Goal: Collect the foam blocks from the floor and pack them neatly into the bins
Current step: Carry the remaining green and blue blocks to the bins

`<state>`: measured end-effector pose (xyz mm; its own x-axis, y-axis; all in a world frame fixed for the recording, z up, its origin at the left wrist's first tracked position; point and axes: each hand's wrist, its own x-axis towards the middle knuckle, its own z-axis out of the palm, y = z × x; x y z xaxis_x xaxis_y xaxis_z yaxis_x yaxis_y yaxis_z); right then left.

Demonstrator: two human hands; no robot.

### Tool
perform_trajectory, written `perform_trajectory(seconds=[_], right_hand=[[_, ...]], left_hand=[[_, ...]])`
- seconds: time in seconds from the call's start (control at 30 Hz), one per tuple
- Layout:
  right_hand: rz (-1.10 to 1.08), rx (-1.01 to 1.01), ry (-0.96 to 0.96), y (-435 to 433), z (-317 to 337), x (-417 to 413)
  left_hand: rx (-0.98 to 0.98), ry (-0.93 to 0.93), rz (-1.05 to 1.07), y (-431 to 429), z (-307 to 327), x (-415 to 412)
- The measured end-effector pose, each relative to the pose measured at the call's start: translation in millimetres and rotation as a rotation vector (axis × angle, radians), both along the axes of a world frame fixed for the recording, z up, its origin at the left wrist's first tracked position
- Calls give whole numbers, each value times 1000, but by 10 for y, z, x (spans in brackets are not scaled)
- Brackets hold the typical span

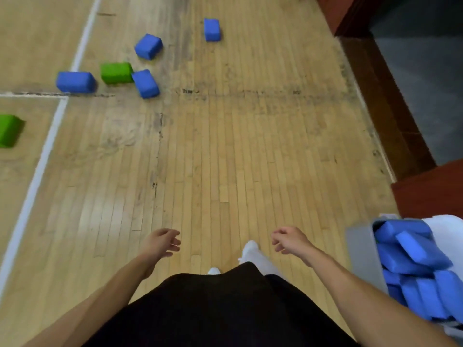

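Both hands empty: left hand (162, 242) and right hand (288, 240) hang loosely curled, holding nothing. Near right, a grey plastic bin (360, 251) is heaped with packed blue foam blocks (413, 266), somewhat untidily. Still to fetch, far left: four loose blue foam blocks (145, 83) and two green foam blocks (116, 72). Across the wooden plank floor (238, 151), I judge nothing stands in the way.

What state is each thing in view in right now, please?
left grip: open, empty.
right grip: open, empty.
bin: holds packed blocks, top ones askew.
far blue block: on floor.
middle blue block: on floor.
left blue block: on floor.
near blue block: on floor, against green block.
green block: on floor.
edge green block: on floor, cut off by frame.
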<state>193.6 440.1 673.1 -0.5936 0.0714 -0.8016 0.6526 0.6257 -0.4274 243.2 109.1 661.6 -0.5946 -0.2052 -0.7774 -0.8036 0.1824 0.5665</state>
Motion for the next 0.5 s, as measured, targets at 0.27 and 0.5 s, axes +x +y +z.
perform_trajectory(seconds=[0.27, 0.5], right_hand=[[175, -15, -98, -1093, -418, -1549], [271, -77, -138, -2139, -428, -3168]], left_hand=[[-63, -26, 250, -779, 24, -835], [-109, -66, 278, -1512, 261, -2233]])
